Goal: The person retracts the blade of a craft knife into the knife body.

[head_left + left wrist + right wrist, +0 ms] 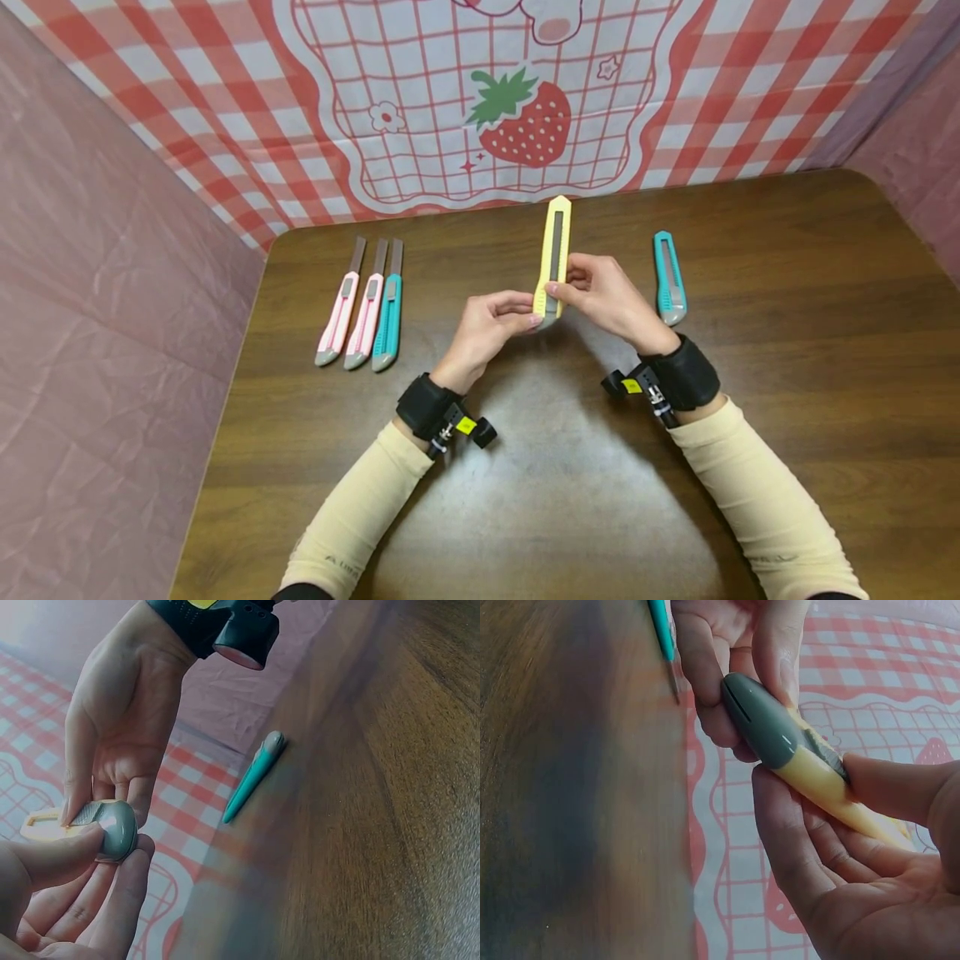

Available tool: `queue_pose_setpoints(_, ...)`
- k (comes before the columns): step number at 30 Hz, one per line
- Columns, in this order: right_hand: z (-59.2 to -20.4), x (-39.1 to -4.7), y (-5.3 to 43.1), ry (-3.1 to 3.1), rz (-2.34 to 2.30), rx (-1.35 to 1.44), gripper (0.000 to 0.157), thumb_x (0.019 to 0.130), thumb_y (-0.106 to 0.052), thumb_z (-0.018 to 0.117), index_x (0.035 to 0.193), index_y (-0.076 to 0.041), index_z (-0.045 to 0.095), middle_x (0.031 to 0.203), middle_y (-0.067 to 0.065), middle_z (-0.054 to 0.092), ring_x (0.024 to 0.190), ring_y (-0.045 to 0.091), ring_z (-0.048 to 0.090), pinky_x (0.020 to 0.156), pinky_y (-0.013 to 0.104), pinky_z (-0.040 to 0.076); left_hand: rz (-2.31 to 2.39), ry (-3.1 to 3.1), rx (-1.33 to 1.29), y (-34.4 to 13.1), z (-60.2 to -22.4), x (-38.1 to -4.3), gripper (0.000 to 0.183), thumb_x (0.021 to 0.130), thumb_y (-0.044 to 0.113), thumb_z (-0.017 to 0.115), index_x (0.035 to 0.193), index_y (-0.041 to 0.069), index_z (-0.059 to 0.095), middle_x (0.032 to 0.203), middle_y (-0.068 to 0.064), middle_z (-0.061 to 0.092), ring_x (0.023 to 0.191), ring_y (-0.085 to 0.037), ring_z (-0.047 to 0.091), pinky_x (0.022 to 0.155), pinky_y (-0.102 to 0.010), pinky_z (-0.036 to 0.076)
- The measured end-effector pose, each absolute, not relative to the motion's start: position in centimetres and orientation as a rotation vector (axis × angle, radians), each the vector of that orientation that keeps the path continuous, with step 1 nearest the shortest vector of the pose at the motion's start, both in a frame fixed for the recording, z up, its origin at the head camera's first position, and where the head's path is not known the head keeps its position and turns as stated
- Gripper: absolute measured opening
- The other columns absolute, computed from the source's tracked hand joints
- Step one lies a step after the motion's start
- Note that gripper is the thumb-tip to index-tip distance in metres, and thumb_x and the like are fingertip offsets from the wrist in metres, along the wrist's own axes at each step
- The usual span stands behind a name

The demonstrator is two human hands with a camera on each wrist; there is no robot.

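Both hands hold a yellow utility knife (pixel 556 242) above the table, its grey end toward the person and no blade sticking out of its far tip. My left hand (pixel 487 329) pinches it near the grey end cap (pixel 118 830) between thumb and fingers. On the other side my right hand (pixel 611 300) grips the body, with its thumb pressed on the grey slider (pixel 826 757). Seen from the right wrist, fingers lie under the yellow body (pixel 821 782).
At left lie two pink utility knives (pixel 339 321) (pixel 366 321) and a teal one (pixel 387 321), side by side with blades out. Another teal knife (pixel 667 275), blade in, lies right of the hands. A checked cloth (pixel 420 108) hangs behind the brown table (pixel 810 375).
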State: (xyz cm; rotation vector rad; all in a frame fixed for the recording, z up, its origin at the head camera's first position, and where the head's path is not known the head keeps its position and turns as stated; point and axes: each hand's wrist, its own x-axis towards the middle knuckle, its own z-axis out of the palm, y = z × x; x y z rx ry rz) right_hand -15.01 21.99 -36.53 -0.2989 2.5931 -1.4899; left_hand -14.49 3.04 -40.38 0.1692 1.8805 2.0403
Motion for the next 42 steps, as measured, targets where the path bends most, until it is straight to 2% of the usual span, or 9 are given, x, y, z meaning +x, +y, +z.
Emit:
queue_pose_setpoints(3,-36.4,-15.0,22.0,2.602,-1.490,-0.281,0.027,0.095,-0.015,0.065,0.115,0.004,0.063,0.107,0.024,0.071,0.100,0.031,0.071,0.071,0.012,0.055,2.028,1.878,0.165,3.1,-40.3,-14.4,0.028,0.086,-0.004,0.069,0.114,-0.010,0.066,0.108,-0.030,0.070,0.080,-0.007,0.068,0.080,-0.024,0.061)
queue_pose_setpoints(6,-36.3,-14.9,22.1,2.624,-1.492,-0.259,0.030,0.094,-0.015,0.066,0.117,0.004,0.061,0.104,0.023,0.070,0.091,0.027,0.071,0.067,0.013,0.054,2.025,1.863,0.160,3.2,-40.3,-14.4,0.029,0.087,-0.005,0.069,0.115,-0.011,0.065,0.108,-0.030,0.069,0.078,-0.006,0.068,0.079,-0.024,0.061)
queue_pose_setpoints(12,-36.3,-14.9,22.2,2.632,-1.529,-0.239,0.033,0.094,-0.013,0.066,0.121,0.004,0.058,0.096,0.023,0.067,0.069,0.020,0.066,0.059,0.029,0.058,2.028,1.849,0.156,3.3,-40.2,-14.3,0.030,0.086,-0.006,0.068,0.116,-0.012,0.063,0.107,-0.031,0.069,0.078,-0.005,0.068,0.080,-0.025,0.062)
queue_pose_setpoints(19,-36.8,-15.1,22.2,2.643,-1.577,-0.220,0.030,0.095,-0.010,0.063,0.120,0.007,0.059,0.092,0.022,0.067,0.063,0.025,0.066,0.058,0.033,0.059,2.034,1.837,0.148,3.4,-40.3,-14.4,0.030,0.086,-0.005,0.069,0.115,-0.011,0.064,0.107,-0.030,0.069,0.078,-0.007,0.069,0.078,-0.025,0.062)
queue_pose_setpoints(22,-36.9,-15.2,22.4,2.651,-1.591,-0.214,0.029,0.095,-0.010,0.064,0.118,0.007,0.060,0.091,0.021,0.067,0.062,0.024,0.066,0.057,0.033,0.059,2.041,1.816,0.143,3.4,-40.4,-14.4,0.029,0.088,-0.004,0.068,0.115,-0.011,0.064,0.106,-0.028,0.070,0.078,-0.009,0.069,0.079,-0.029,0.063)
queue_pose_setpoints(26,-37.1,-15.5,23.0,2.688,-1.594,-0.186,0.028,0.094,-0.011,0.064,0.116,0.007,0.062,0.090,0.022,0.067,0.058,0.019,0.065,0.055,0.031,0.058,2.037,1.782,0.164,3.3,-40.5,-14.3,0.027,0.090,-0.004,0.065,0.116,-0.011,0.064,0.105,-0.029,0.071,0.078,-0.012,0.071,0.088,-0.041,0.062)
queue_pose_setpoints(29,-37.2,-15.8,24.1,2.733,-1.578,-0.133,0.029,0.094,-0.011,0.064,0.116,0.009,0.062,0.089,0.023,0.067,0.054,0.013,0.063,0.054,0.028,0.058,2.021,1.767,0.188,3.2,-40.7,-14.2,0.026,0.093,-0.003,0.061,0.117,-0.012,0.063,0.107,-0.031,0.070,0.080,-0.014,0.072,0.091,-0.046,0.060)
queue_pose_setpoints(36,-37.3,-16.5,27.5,2.829,-1.419,0.051,0.029,0.093,-0.013,0.063,0.113,0.008,0.064,0.084,0.018,0.069,0.052,0.006,0.060,0.050,0.022,0.053,1.984,1.753,0.208,3.3,-40.9,-14.1,0.029,0.094,-0.003,0.059,0.120,-0.014,0.061,0.108,-0.034,0.069,0.083,-0.015,0.073,0.090,-0.044,0.061)
queue_pose_setpoints(42,-37.7,-17.0,29.5,2.849,-1.265,0.136,0.031,0.092,-0.016,0.064,0.111,0.009,0.065,0.083,0.020,0.070,0.053,0.007,0.060,0.049,0.018,0.049,1.976,1.735,0.220,3.5,-41.0,-14.0,0.028,0.095,-0.004,0.057,0.120,-0.015,0.061,0.106,-0.034,0.069,0.082,-0.016,0.073,0.086,-0.040,0.062)
